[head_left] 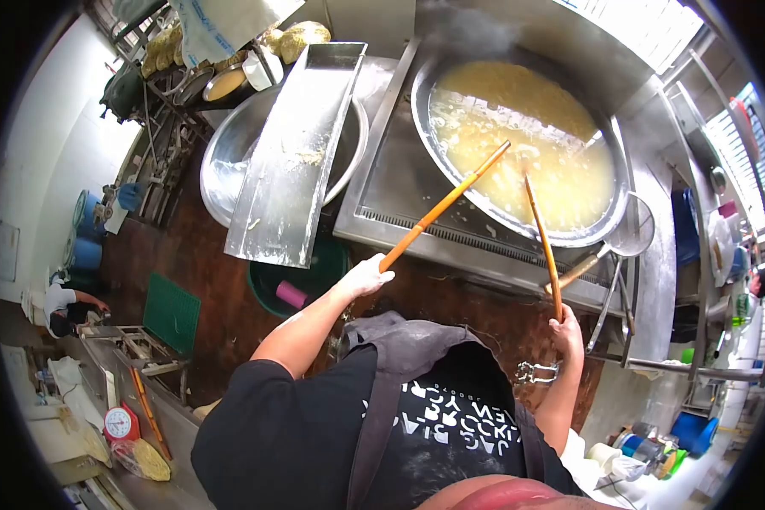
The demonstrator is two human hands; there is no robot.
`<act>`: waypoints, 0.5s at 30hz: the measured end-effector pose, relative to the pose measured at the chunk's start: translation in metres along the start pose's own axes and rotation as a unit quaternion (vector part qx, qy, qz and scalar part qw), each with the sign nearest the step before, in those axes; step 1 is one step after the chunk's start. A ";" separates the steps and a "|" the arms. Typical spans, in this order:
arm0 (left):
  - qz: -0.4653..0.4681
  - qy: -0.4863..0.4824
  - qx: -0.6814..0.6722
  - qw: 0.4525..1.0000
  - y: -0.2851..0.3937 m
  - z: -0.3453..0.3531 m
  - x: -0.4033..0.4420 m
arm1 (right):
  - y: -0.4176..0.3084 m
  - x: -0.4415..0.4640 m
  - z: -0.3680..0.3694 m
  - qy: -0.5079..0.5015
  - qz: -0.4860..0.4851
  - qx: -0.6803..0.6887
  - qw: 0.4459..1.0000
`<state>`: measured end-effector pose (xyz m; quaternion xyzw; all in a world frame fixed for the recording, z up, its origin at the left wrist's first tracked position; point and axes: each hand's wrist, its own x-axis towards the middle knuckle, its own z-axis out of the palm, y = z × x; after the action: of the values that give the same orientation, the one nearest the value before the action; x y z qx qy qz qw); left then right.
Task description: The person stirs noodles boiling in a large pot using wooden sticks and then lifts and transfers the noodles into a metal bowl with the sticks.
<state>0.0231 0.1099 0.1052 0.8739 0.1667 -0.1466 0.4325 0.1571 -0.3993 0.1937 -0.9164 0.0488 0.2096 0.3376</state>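
Note:
My left hand [367,276] is closed around the lower end of a long wooden stick [442,206]. That stick slants over the pot's near rim, its tip above or in the liquid; I cannot tell which. In my right hand [567,331] is a second wooden stick [542,234], more upright, its darker tip over the same pot. The large round metal pot [427,140] holds cloudy yellowish liquid [561,174] with pale bits and foam. Steam rises at its far side. Both hands stay outside the rim, on the near side of the stove [399,187].
A floury metal chute [293,161] lies across a wide metal basin [217,174] at left. Beneath stands a dark green tub [263,293] with a pink object. At right are a wood-handled strainer [633,225] and metal rods. Another person [64,304] is far left, near a red scale [121,423].

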 end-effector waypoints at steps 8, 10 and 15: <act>0.001 -0.048 -0.015 0.999 0.061 -0.033 0.013 | 0.007 0.035 -0.041 -0.011 -0.062 -0.105 0.993; -0.013 -0.046 -0.028 0.998 0.085 -0.031 0.007 | 0.006 0.040 -0.064 -0.049 -0.023 -0.098 0.994; 0.023 -0.012 0.006 1.000 0.104 -0.006 0.012 | 0.045 0.056 -0.135 -0.042 -0.147 -0.108 0.982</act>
<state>0.0774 0.0573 0.1770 0.8782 0.1409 -0.1477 0.4324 0.2449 -0.5172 0.2365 -0.9350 -0.1231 0.2002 0.2656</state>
